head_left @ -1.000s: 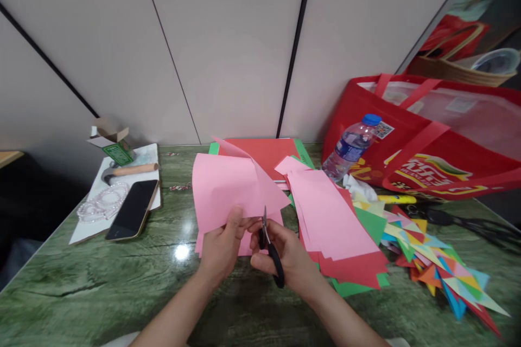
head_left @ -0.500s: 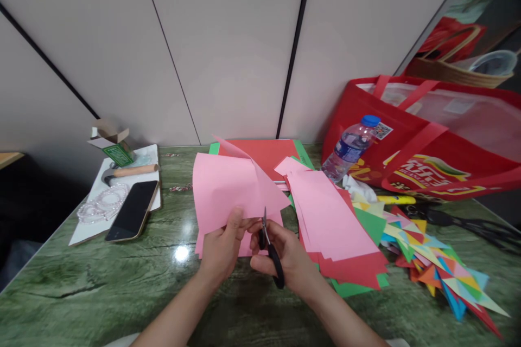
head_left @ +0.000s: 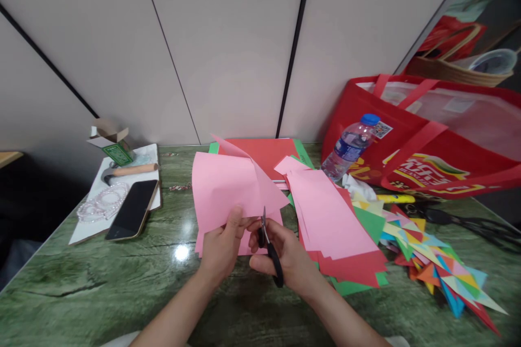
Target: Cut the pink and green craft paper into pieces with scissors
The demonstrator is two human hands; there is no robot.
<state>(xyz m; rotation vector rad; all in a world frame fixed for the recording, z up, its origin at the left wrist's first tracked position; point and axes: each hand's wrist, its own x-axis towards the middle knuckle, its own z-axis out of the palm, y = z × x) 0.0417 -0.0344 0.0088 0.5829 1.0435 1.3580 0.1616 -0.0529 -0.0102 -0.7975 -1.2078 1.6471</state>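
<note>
My left hand (head_left: 223, 246) pinches the lower edge of a pink sheet of paper (head_left: 226, 187), thumb on top. The sheet stands up and curls, with a strip on its right side leaning away. In my right hand (head_left: 280, 252) are black-handled scissors (head_left: 272, 255), fingers through the loops. The blades point up at the sheet's lower right edge; whether paper lies between them I cannot tell. More pink paper lies under my hands. Right of them, pink strips (head_left: 329, 214) rest on red paper (head_left: 352, 271) and green paper.
A phone (head_left: 133, 210), a hammer (head_left: 132, 170), beads (head_left: 103, 202) and a small open box (head_left: 116, 146) lie left. A red bag (head_left: 415, 146), a water bottle (head_left: 350, 146), a yellow pen (head_left: 395, 199) and folded coloured paper pieces (head_left: 439, 265) are on the right. Red paper (head_left: 268, 154) lies by the wall.
Almost nothing differs. Both hands, the pink sheet and the scissors keep their places, and the whole view has shifted very slightly.
</note>
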